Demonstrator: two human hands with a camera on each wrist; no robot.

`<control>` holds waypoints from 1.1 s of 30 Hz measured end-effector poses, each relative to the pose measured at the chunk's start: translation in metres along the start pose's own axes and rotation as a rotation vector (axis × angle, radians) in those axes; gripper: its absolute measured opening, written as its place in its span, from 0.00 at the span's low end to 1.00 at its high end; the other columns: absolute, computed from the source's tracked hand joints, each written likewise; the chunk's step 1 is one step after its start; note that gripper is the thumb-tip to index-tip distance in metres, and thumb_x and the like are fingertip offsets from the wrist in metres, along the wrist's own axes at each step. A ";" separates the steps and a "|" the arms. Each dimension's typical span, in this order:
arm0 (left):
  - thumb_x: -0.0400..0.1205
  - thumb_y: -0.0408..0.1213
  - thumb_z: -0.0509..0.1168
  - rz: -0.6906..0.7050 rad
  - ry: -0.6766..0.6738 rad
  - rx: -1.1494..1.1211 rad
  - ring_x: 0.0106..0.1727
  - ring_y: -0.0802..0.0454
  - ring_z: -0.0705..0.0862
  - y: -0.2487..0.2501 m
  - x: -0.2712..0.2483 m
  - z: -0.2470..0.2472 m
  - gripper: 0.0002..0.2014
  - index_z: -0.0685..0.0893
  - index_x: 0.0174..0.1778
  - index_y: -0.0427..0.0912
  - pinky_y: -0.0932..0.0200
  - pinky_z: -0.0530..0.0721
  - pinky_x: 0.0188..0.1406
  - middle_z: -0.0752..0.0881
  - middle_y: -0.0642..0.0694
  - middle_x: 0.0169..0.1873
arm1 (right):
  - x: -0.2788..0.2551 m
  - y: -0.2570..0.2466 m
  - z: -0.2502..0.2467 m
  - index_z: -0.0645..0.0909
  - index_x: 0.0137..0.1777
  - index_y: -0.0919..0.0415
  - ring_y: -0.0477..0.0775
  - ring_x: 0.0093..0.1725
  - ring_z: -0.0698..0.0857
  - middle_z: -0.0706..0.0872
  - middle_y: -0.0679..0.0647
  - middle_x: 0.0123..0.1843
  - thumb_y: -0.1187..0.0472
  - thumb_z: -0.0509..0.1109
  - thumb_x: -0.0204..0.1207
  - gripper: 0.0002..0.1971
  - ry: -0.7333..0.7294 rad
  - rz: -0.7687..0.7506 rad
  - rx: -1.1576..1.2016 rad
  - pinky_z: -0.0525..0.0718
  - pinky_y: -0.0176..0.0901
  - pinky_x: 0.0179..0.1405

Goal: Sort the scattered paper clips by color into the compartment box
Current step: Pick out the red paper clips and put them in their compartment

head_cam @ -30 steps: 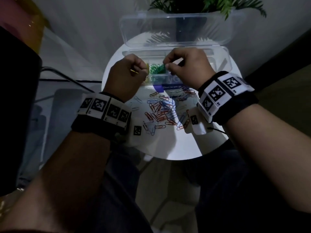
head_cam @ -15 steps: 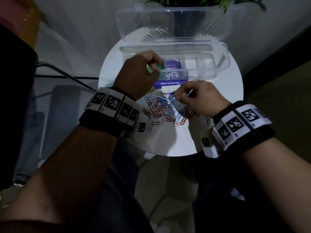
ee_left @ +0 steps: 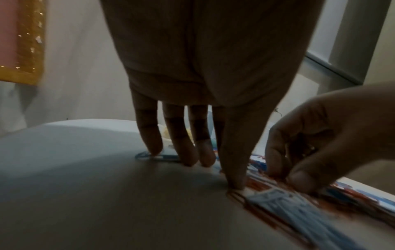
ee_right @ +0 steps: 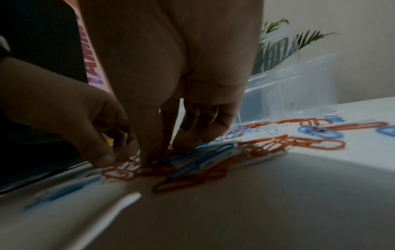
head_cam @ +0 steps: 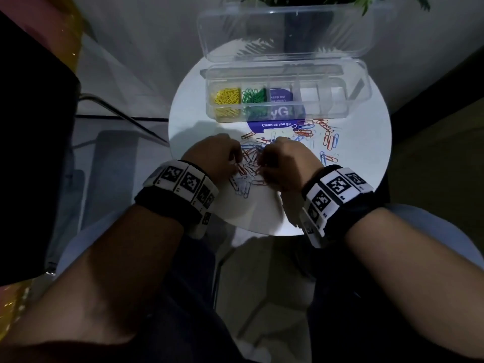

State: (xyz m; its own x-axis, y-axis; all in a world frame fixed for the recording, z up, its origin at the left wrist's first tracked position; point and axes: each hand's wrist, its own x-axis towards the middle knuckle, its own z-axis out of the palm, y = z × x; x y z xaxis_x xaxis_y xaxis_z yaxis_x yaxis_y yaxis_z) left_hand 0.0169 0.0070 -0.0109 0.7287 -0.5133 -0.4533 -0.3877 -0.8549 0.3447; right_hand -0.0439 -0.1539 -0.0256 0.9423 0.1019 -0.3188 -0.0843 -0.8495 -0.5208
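Note:
Red, blue and white paper clips (head_cam: 247, 170) lie in a pile on the round white table (head_cam: 353, 179); more are scattered to the right (head_cam: 330, 140). Behind them stands the clear compartment box (head_cam: 327, 111), with yellow clips (head_cam: 227, 96) in its leftmost cell and green clips (head_cam: 254, 95) in the cell beside it. My left hand (head_cam: 235, 163) sets straight fingertips (ee_left: 188, 160) down on the pile's left edge, thumb on a red clip (ee_left: 237, 194). My right hand (head_cam: 262, 166) pinches thumb and forefinger (ee_right: 149, 159) on red clips (ee_right: 119, 172) in the pile.
The box's clear lid (head_cam: 285, 30) stands open at the back, in front of a potted plant (head_cam: 301, 1). A purple sticker (head_cam: 276, 124) shows on the table under the box. The table's near edge (head_cam: 262, 229) is just behind my wrists.
My left hand came back from the box's green cell to the pile. My right hand slid left along the table. Both now work side by side on the clips.

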 end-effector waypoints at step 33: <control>0.77 0.35 0.67 0.086 -0.045 -0.003 0.55 0.51 0.82 0.000 0.001 -0.007 0.11 0.86 0.55 0.49 0.58 0.78 0.56 0.87 0.48 0.53 | -0.013 0.017 -0.014 0.79 0.41 0.59 0.44 0.24 0.81 0.84 0.56 0.32 0.69 0.62 0.81 0.09 -0.256 0.296 0.941 0.77 0.31 0.24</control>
State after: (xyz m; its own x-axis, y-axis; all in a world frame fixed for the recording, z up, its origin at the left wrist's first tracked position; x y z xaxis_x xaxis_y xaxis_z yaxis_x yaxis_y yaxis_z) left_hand 0.0213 0.0068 -0.0056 0.6666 -0.5875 -0.4588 -0.4458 -0.8075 0.3862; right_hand -0.0534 -0.1767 -0.0188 0.7542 0.1555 -0.6380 -0.6271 -0.1179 -0.7700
